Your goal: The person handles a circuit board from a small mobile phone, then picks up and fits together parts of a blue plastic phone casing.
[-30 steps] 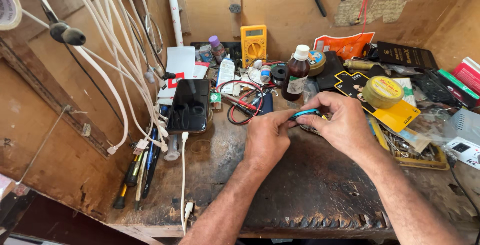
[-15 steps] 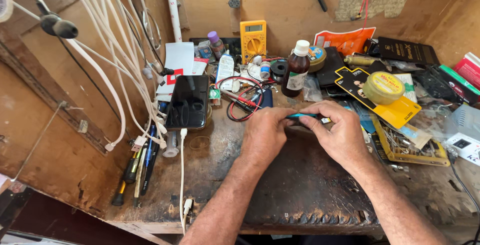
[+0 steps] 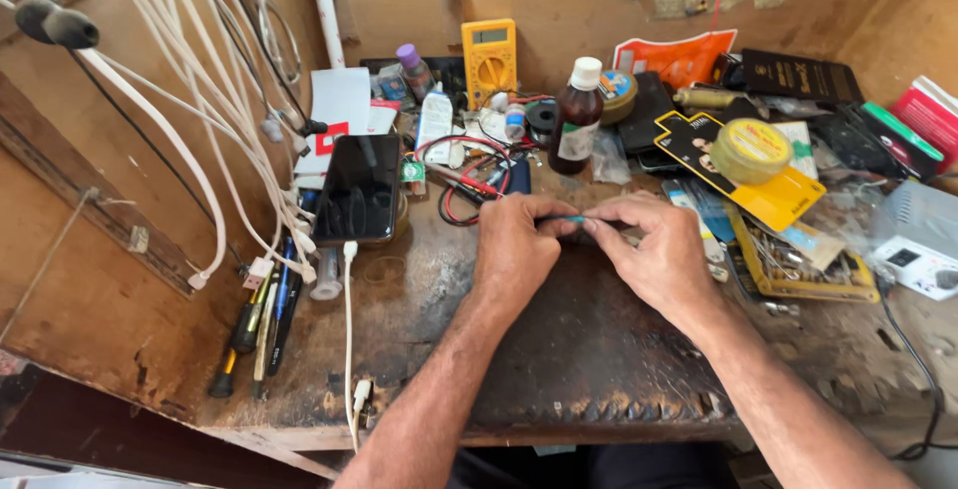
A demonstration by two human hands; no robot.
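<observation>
— Screwdriver [image 3: 572,219], small and blue-handled: that's what I have between both hands, held level just above the dark worn middle of the workbench [image 3: 589,349].

— How are your hands set on it?

— My left hand [image 3: 512,249] is curled nearly closed, thumb and fingertips pinching the left end. My right hand [image 3: 659,254] is half closed too, its fingertips pinching the right end. The two hands almost meet over it, so only a short blue stretch shows.

— What's close by?

— Just beyond my left hand lie red and black test leads [image 3: 469,185]. A black phone [image 3: 359,190] leans to the left of those, with a white cable [image 3: 348,349] running from below it toward the front edge. A brown bottle [image 3: 577,120] with a white cap stands behind, near a yellow multimeter [image 3: 489,58]. To my right sits a yellow round tin [image 3: 750,150] on a yellow card.
</observation>
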